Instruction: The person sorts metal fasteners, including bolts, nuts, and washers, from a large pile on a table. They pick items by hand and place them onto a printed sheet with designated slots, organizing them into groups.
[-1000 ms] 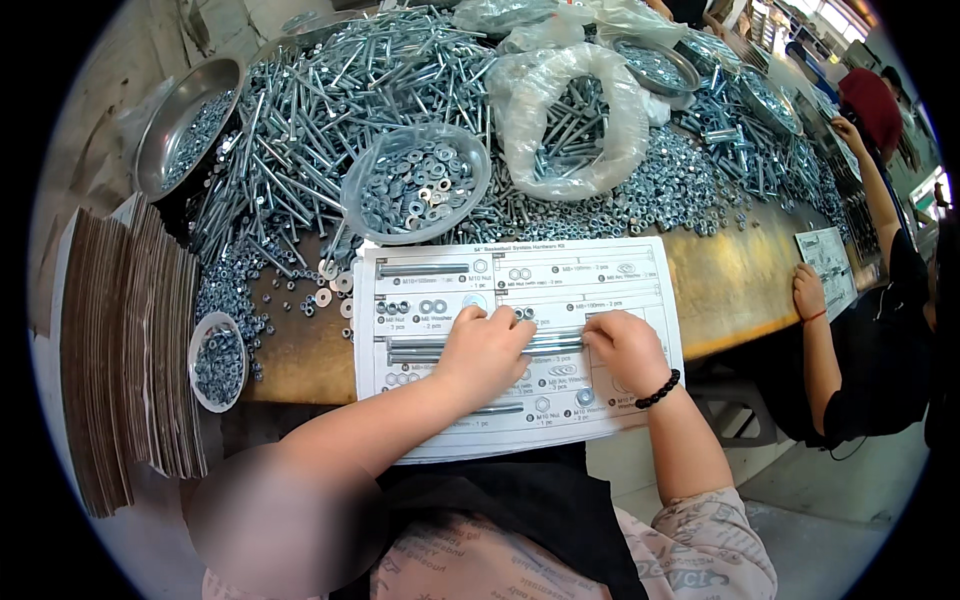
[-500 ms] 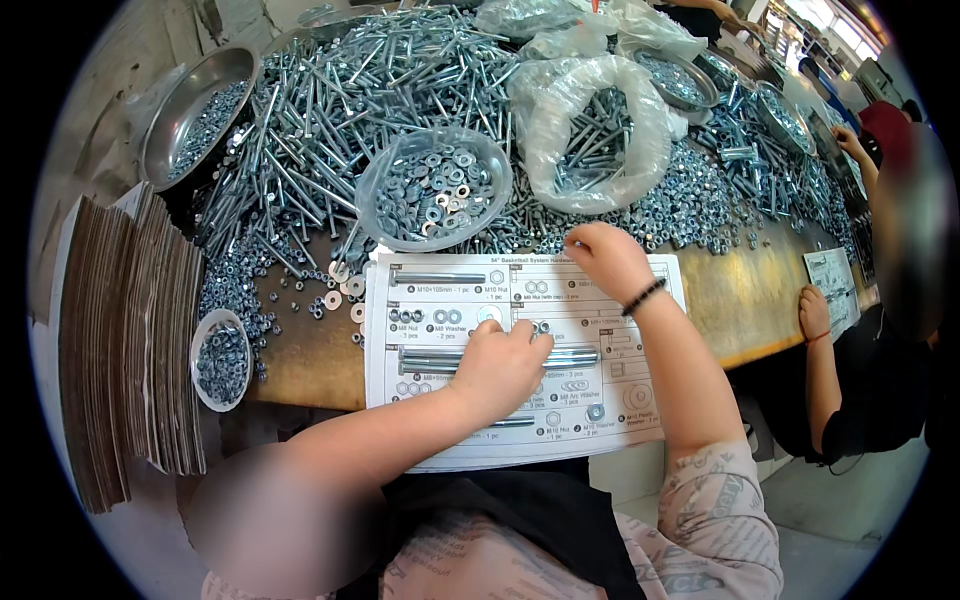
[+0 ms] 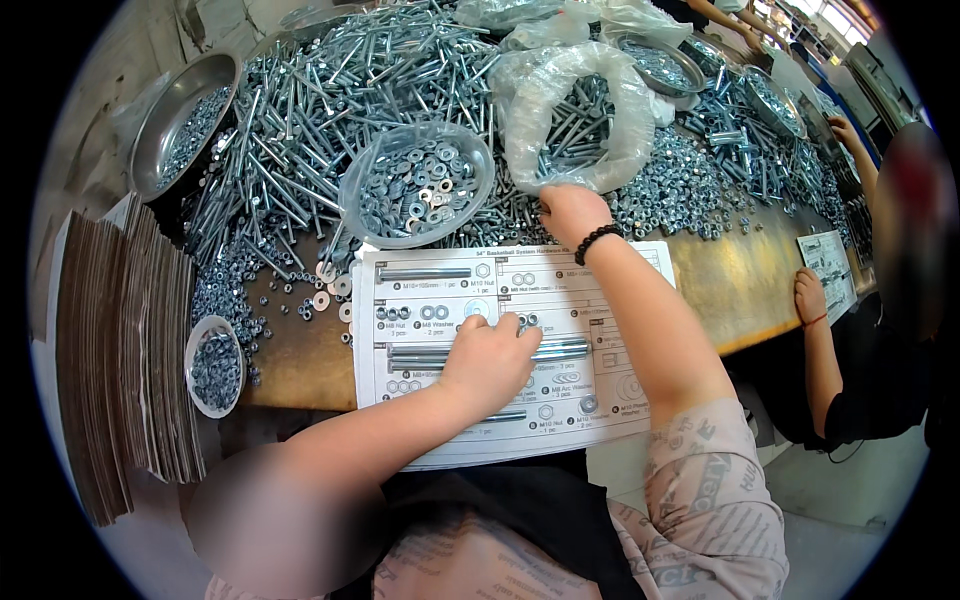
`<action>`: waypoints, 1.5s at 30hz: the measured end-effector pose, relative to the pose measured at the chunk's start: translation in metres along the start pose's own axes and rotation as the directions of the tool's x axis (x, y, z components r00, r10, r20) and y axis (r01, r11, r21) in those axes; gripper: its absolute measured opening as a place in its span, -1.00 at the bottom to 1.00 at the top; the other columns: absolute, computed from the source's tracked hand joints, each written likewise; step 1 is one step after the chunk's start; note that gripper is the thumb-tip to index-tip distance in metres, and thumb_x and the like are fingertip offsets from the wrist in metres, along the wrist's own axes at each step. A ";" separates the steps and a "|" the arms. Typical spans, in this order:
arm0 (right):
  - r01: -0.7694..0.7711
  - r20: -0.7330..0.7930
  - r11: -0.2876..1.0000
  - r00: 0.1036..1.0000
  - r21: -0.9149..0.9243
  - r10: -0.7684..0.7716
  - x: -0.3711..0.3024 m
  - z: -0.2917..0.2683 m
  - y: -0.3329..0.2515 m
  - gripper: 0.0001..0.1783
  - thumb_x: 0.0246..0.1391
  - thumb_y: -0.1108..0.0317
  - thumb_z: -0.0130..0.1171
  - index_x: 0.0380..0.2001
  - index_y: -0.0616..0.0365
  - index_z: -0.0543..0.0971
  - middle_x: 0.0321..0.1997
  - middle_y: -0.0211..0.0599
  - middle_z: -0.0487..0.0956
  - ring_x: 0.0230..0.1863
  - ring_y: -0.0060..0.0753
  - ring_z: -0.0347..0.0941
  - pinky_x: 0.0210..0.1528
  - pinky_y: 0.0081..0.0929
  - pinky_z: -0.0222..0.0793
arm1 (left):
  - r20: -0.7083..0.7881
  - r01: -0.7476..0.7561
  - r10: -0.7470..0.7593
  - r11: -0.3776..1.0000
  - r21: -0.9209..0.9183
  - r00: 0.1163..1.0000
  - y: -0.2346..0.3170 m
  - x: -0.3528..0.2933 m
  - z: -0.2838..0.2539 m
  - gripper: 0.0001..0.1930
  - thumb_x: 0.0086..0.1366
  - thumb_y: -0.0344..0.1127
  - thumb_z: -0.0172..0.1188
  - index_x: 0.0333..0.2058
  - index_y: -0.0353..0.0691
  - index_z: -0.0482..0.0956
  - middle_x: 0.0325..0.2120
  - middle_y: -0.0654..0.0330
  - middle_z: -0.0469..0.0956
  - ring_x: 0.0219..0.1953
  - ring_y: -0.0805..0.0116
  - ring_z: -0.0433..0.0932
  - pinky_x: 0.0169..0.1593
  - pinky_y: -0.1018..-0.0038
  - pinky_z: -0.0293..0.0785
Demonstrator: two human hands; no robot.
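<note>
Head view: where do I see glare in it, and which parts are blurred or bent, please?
In the head view, yellowish glare lies on the table right of the printed sheet; in the head view, soft blur covers a lower-left patch and the co-worker's head; in the head view, brown stacks curve near the dark rim.

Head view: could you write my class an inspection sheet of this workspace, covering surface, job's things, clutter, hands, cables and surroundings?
Surface: brown worktop, partly covered by metal parts.
Job's things: printed sheet, with long bolts lying on it.
Clutter: heaped bolts, loose nuts, clear bowl of washers, clear plastic bag.
Hands: left hand over the long bolts, right hand at the clear plastic bag's near edge; grips hidden.
Cables: thin dark strand by a co-worker's arm; cannot tell whether a cable.
Surroundings: brown stack at left, co-worker's hand at another sheet at right.
</note>
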State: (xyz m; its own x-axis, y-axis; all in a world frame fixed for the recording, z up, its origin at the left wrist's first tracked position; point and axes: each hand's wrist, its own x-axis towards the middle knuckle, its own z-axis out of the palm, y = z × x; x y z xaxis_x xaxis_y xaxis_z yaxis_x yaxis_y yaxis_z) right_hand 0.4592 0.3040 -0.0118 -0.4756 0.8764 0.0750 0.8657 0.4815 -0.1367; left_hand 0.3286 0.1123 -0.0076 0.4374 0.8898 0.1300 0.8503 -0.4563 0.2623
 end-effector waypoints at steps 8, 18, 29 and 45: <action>-0.075 0.079 0.834 0.996 0.547 0.038 -0.094 -0.057 0.017 -0.87 -0.12 0.39 0.12 -0.43 0.17 0.51 -0.48 -0.20 0.55 -0.42 -0.25 0.49 -0.35 -0.43 0.39 | 0.038 0.019 -0.019 1.000 0.004 0.999 -0.001 -0.001 -0.003 -0.71 -0.04 -0.25 0.22 -0.30 -0.15 0.47 -0.43 0.16 0.42 -0.48 0.26 0.45 -0.14 0.36 0.26; 0.098 -0.164 0.912 0.986 0.398 -0.035 -0.172 -0.021 0.024 -0.89 -0.26 0.48 0.23 -0.53 0.09 0.55 -0.46 -0.34 0.46 -0.33 -0.23 0.38 -0.29 -0.36 0.32 | -0.041 0.000 -0.006 0.990 -0.144 0.999 -0.002 -0.015 -0.037 -0.68 -0.05 -0.23 0.26 -0.28 -0.14 0.48 -0.38 0.20 0.45 -0.34 0.27 0.45 -0.07 0.34 0.22; -0.029 -0.118 0.904 0.989 0.427 0.088 -0.134 -0.046 0.031 -0.91 -0.18 0.44 0.18 -0.49 0.10 0.57 -0.47 -0.29 0.46 -0.34 -0.23 0.39 -0.30 -0.35 0.32 | -0.298 0.203 -0.278 0.945 -0.258 0.913 -0.063 -0.077 -0.058 -0.78 -0.06 -0.39 0.23 -0.36 -0.19 0.52 -0.41 0.19 0.47 -0.35 0.23 0.43 -0.16 0.37 0.30; 0.032 0.378 0.999 0.925 0.025 -0.039 -0.001 -0.007 0.036 -0.82 -0.19 0.33 0.23 -0.43 0.10 0.57 -0.38 -0.17 0.56 -0.26 -0.14 0.46 -0.19 -0.32 0.36 | -0.336 0.363 -0.582 0.767 -0.529 0.740 -0.123 -0.119 -0.031 -0.85 0.01 -0.54 0.15 -0.36 -0.34 0.49 -0.45 0.16 0.42 -0.46 0.39 0.43 -0.38 0.55 0.38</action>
State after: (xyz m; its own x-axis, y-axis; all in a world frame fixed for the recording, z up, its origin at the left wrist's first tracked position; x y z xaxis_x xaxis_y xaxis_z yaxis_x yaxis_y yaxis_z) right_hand 0.4921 0.3207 -0.0099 -0.5326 0.7918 -0.2990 0.8460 0.5090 -0.1589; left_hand 0.1634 0.0629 -0.0256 -0.2696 0.9258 0.2649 0.6560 -0.0248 0.7544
